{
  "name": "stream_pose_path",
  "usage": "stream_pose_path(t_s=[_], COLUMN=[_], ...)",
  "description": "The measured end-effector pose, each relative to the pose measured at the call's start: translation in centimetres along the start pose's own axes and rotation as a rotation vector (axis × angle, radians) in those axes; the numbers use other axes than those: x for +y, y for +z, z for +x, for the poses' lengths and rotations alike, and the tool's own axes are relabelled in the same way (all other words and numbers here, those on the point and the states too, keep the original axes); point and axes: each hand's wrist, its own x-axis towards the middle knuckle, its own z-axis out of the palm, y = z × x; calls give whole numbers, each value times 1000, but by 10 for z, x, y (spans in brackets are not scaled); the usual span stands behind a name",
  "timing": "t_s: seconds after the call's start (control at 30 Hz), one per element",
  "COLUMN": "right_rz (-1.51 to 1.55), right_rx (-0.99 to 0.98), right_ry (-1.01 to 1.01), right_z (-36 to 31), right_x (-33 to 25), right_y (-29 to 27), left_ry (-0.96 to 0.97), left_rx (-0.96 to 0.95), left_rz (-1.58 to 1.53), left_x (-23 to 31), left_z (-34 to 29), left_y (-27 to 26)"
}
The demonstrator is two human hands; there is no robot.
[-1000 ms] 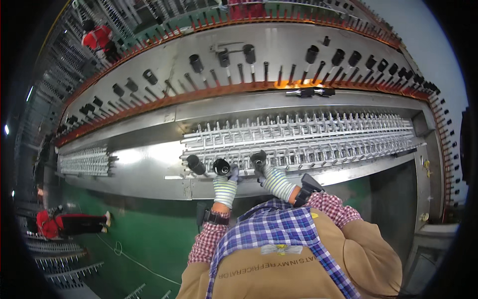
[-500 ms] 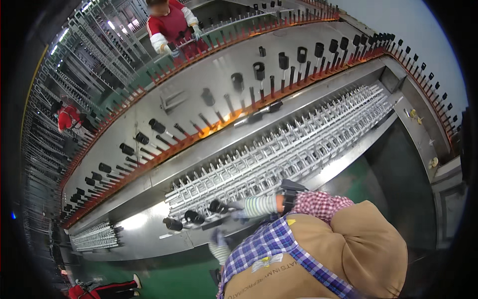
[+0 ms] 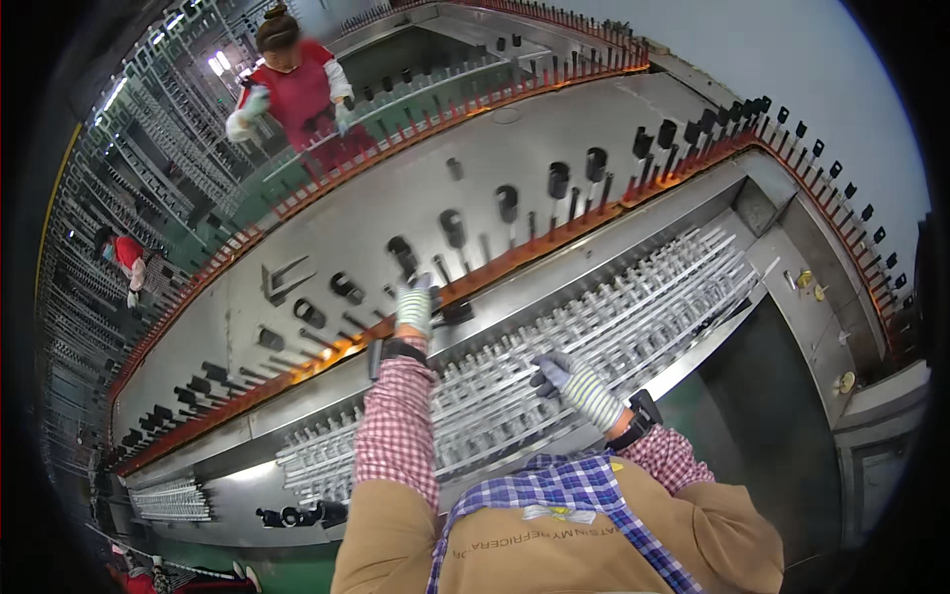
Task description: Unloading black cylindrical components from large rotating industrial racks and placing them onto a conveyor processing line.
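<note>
While the left hand is resting at the conveyor track, its fingertips are lying against or just below a black cup — whether they are gripping it, I cannot tell. The right hand is hovering over metal racks, fingers loosely apart, apparently empty. Many cups are already standing along the track, yet some pins are standing bare — and more cups are lying on the bench.
</note>
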Motion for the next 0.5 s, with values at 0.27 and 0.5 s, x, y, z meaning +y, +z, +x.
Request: stream_pose_path(t_s=[0.27, 0.5], right_rz=[103, 28], right_rx=[161, 158], right_ry=[6, -137], right_z=[19, 42], right_x=[-12, -59], right_y=[-99, -154], left_ry=[1330, 403], left_rx=[220, -144], left_rz=[776, 657], left_x=[9, -75], left_z=[-17, 56], left_y=[82, 225])
